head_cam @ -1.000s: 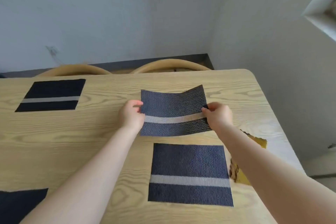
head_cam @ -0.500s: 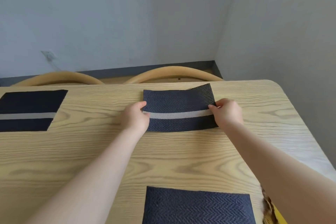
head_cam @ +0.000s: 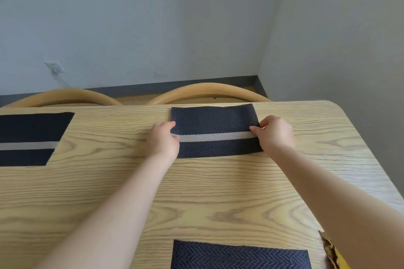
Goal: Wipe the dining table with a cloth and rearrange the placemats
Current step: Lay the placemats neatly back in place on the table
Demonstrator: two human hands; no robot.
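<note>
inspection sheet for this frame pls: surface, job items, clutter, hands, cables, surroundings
Surface: wooden table, pale grain, rounded far right corner.
Job's things: far placemat by the far edge, its right far corner slightly lifted; left placemat flat; near placemat partly cut off; yellow cloth at the right edge, mostly hidden.
Clutter: nothing seen.
Hands: left hand and right hand each pinch a side edge of the far placemat.
Cables: white cable at wall socket.
Surroundings: two chair backs, grey walls.
</note>
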